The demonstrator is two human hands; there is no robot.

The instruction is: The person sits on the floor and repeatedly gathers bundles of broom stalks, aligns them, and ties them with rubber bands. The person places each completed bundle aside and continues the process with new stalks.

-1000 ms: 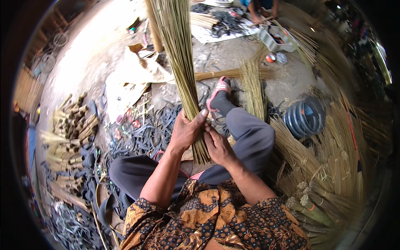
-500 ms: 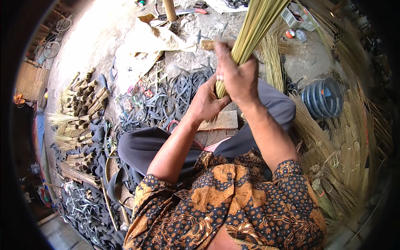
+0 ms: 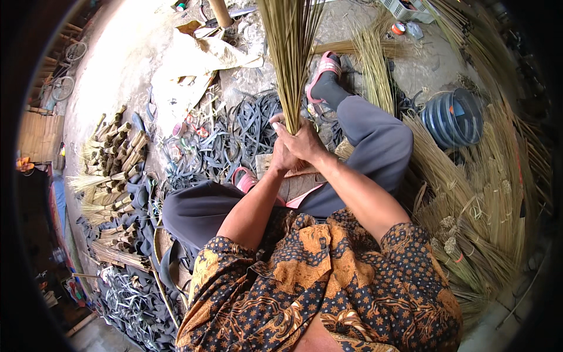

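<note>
A long bundle of thin greenish-brown broom sticks (image 3: 288, 64) stands nearly upright in front of me, its strands fanning out toward the top. My right hand (image 3: 303, 142) wraps round its lower end, fingers closed. Just below and to the left, my left hand (image 3: 284, 158) is closed around the base of the same bundle, partly covered by the right. The bundle's bottom end is hidden in my hands. Beneath them a wooden block (image 3: 263, 162) shows between my legs.
Black rubber strips (image 3: 249, 126) are heaped ahead. Short tied stick bundles (image 3: 114, 155) are stacked on the left. Long loose sticks (image 3: 498, 205) cover the right, beside a dark ribbed bucket (image 3: 451, 120). A wooden post (image 3: 220, 13) and white crate (image 3: 410, 9) stand farther off.
Both hands have drawn the bundle left and lower, turning it from a rightward slant to nearly upright. My right leg has stretched forward, bringing a pink sandal into view.
</note>
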